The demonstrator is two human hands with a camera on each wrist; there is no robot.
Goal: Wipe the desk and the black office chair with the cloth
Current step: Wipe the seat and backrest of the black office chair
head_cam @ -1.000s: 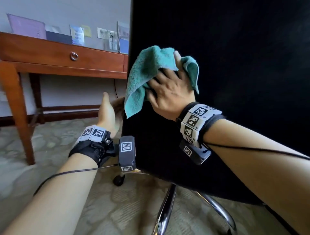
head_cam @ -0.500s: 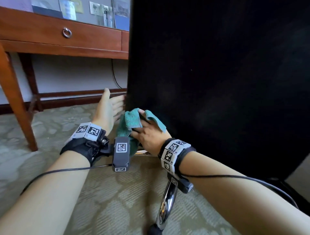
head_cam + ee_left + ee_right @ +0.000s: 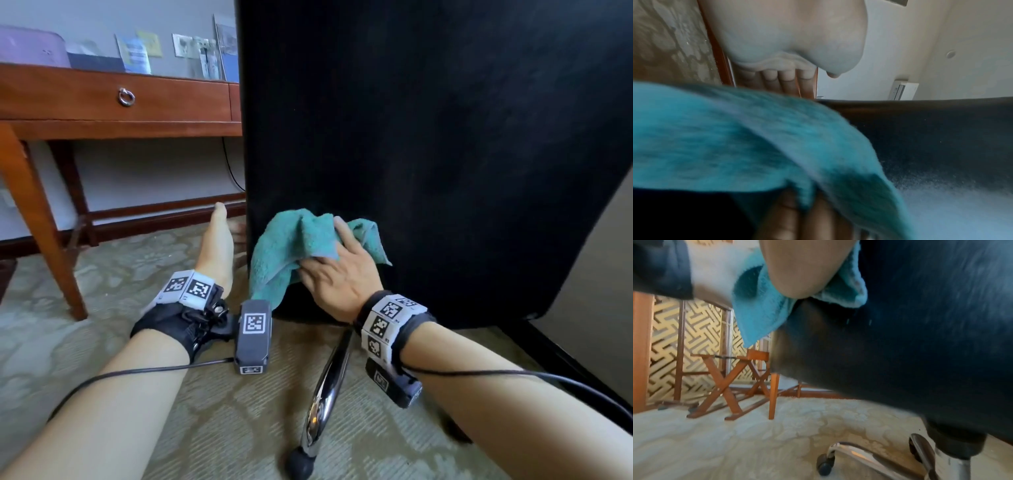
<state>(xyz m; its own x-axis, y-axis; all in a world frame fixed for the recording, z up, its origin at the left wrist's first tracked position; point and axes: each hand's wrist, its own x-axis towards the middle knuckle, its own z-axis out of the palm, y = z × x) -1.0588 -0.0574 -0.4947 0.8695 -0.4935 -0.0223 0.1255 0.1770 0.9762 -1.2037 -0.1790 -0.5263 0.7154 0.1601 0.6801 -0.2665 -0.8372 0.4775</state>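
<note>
cloth (image 3: 298, 246) | right hand (image 3: 337, 277) grips it on black office chair (image 3: 428, 137) | left hand (image 3: 217, 246) flat | desk (image 3: 113, 99), carpet (image 3: 239, 411)

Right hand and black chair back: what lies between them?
The teal cloth, held by the right hand against the chair back; the head view shows it.

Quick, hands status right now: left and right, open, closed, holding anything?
Left hand: open, fingers straight, at the edge of the black office chair.
Right hand: grips the cloth, pressing it against the chair.
</note>
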